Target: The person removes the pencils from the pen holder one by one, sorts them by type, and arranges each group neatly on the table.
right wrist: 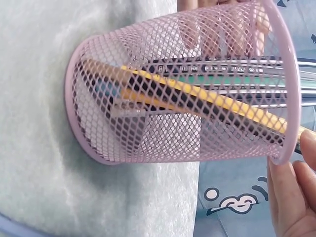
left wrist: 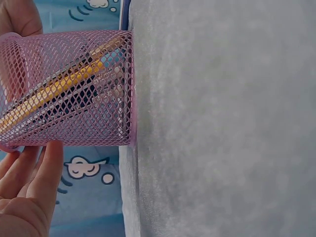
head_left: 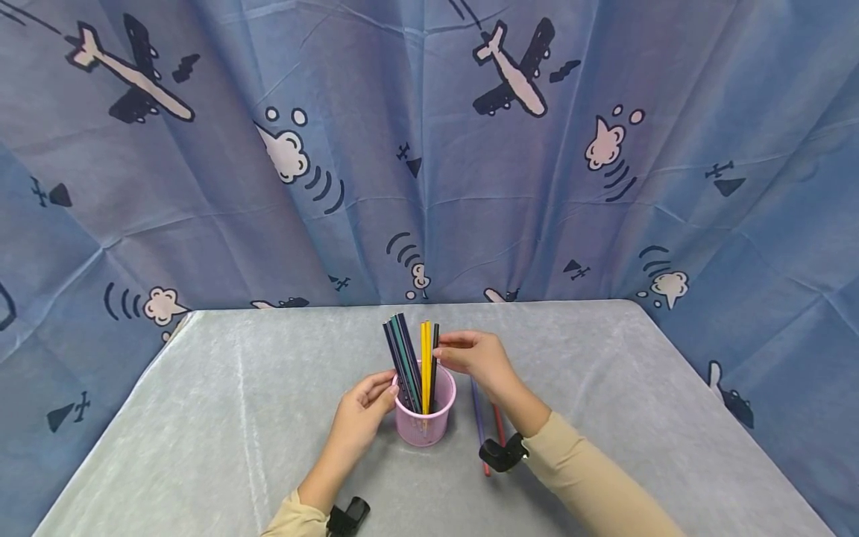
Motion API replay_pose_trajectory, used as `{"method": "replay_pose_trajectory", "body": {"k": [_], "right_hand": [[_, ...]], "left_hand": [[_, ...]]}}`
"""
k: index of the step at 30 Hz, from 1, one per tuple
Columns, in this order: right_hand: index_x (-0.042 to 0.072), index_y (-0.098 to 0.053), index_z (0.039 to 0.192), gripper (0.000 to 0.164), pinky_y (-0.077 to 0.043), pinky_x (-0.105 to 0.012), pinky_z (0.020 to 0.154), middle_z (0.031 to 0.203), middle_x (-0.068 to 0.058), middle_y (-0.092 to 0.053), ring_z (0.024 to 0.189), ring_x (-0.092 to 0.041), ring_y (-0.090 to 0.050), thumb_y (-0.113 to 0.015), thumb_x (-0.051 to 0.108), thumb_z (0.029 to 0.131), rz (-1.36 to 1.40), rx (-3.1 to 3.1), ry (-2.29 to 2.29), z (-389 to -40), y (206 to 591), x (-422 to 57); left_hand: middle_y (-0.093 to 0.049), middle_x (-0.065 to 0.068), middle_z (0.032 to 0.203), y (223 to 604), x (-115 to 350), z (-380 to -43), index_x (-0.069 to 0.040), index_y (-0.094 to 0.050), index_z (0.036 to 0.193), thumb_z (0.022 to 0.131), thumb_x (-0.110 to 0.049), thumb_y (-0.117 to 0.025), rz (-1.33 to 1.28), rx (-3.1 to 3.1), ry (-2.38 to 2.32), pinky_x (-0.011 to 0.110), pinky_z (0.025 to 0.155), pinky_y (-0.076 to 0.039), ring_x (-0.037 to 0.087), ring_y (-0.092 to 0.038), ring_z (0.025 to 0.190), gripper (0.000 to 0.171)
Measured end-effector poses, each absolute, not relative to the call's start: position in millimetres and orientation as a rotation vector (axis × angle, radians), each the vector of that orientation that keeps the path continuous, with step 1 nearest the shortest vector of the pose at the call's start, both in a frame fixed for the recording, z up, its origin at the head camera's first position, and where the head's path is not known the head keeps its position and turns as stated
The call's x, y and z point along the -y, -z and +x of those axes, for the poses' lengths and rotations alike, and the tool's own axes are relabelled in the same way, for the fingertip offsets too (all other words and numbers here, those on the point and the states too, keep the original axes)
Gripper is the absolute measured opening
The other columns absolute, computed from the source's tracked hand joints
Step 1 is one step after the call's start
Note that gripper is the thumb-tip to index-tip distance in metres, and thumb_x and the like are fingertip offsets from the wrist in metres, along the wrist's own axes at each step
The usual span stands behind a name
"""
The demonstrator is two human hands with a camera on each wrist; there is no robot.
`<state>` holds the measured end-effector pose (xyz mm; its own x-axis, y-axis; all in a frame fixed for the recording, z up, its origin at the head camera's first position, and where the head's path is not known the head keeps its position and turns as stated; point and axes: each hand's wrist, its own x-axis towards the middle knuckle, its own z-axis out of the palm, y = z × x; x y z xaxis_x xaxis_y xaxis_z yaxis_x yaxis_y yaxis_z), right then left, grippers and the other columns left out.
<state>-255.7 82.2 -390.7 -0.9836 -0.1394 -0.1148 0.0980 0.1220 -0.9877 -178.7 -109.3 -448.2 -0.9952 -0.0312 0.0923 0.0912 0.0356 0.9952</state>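
Observation:
A pink mesh pencil cup (head_left: 423,429) stands upright on the table with several pencils in it. Dark and teal pencils (head_left: 403,358) lean left, and yellow pencils (head_left: 426,358) stand near the middle. My left hand (head_left: 359,414) touches the cup's left side near the rim; its fingers (left wrist: 47,173) look fairly straight against the mesh in the left wrist view. At the cup's right side, my right hand (head_left: 479,362) pinches a black pencil (head_left: 435,373) between thumb and fingers, its lower part inside the cup. The right wrist view cuts off most of that hand.
To the right of the cup, a purple pencil (head_left: 478,410) and a red pencil (head_left: 499,426) lie on the grey-white tabletop (head_left: 201,425), partly under my right forearm. A blue curtain (head_left: 376,149) printed with aeroplanes hangs behind the table's far edge.

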Motion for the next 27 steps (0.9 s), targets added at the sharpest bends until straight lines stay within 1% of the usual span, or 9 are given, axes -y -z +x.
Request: {"method": "replay_pose_trajectory", "body": {"k": [6, 11, 14, 19, 23, 27], "right_hand": [[-0.012, -0.066, 0.117, 0.033, -0.062, -0.034, 0.086, 0.112, -0.024, -0.072, 0.089, -0.016, -0.074, -0.072, -0.001, 0.087, -0.026, -2.208, 1.988, -256.0, 391.6, -80.1], [-0.013, -0.065, 0.117, 0.032, -0.062, -0.034, 0.086, 0.111, -0.025, -0.071, 0.088, -0.017, -0.074, -0.072, -0.001, 0.087, -0.045, -2.217, 1.995, -255.8, 392.3, -79.0], [-0.012, -0.065, 0.117, 0.033, -0.063, -0.033, 0.085, 0.110, -0.025, -0.071, 0.087, -0.015, -0.073, -0.072, -0.001, 0.087, -0.050, -2.220, 1.996, -256.4, 391.9, -78.3], [-0.013, -0.064, 0.117, 0.033, -0.064, -0.031, 0.082, 0.102, -0.020, -0.072, 0.082, -0.012, -0.072, -0.071, -0.004, 0.086, -0.054, -2.206, 2.019, -257.8, 391.3, -77.0], [-0.012, -0.064, 0.117, 0.033, -0.064, -0.030, 0.080, 0.097, -0.014, -0.072, 0.079, -0.010, -0.071, -0.072, -0.003, 0.086, -0.038, -2.215, 2.016, -258.1, 390.6, -76.6], [-0.012, -0.065, 0.117, 0.033, -0.064, -0.031, 0.081, 0.098, -0.016, -0.071, 0.080, -0.011, -0.071, -0.072, -0.002, 0.087, -0.038, -2.224, 2.017, -256.9, 387.8, -76.6]], "left_hand": [[-0.066, 0.027, 0.126, 448.0, 109.0, -178.2, 0.009, -0.058, 0.128, 0.098, -0.013, -0.061, -0.062, 2.184, 2.129, 0.025, 0.090, -0.061, 0.031, -0.068, 0.110, 0.037], [-0.066, 0.027, 0.126, 448.3, 109.3, -178.3, 0.009, -0.059, 0.128, 0.098, -0.013, -0.062, -0.063, 2.191, 2.124, 0.024, 0.090, -0.060, 0.030, -0.068, 0.110, 0.038], [-0.065, 0.027, 0.126, 448.4, 109.3, -178.0, 0.010, -0.058, 0.129, 0.099, -0.013, -0.061, -0.071, 2.190, 2.123, 0.024, 0.091, -0.060, 0.031, -0.068, 0.111, 0.038], [-0.064, 0.029, 0.127, 448.9, 109.2, -177.5, 0.012, -0.057, 0.129, 0.099, -0.011, -0.060, -0.089, 2.168, 2.135, 0.025, 0.092, -0.060, 0.036, -0.066, 0.115, 0.038], [-0.063, 0.030, 0.127, 448.8, 109.2, -177.8, 0.012, -0.057, 0.129, 0.099, -0.010, -0.060, -0.089, 2.162, 2.140, 0.024, 0.092, -0.060, 0.037, -0.065, 0.116, 0.038], [-0.064, 0.029, 0.127, 448.8, 109.6, -178.0, 0.012, -0.057, 0.129, 0.099, -0.011, -0.061, -0.086, 2.167, 2.138, 0.024, 0.092, -0.060, 0.037, -0.065, 0.115, 0.038]]}}
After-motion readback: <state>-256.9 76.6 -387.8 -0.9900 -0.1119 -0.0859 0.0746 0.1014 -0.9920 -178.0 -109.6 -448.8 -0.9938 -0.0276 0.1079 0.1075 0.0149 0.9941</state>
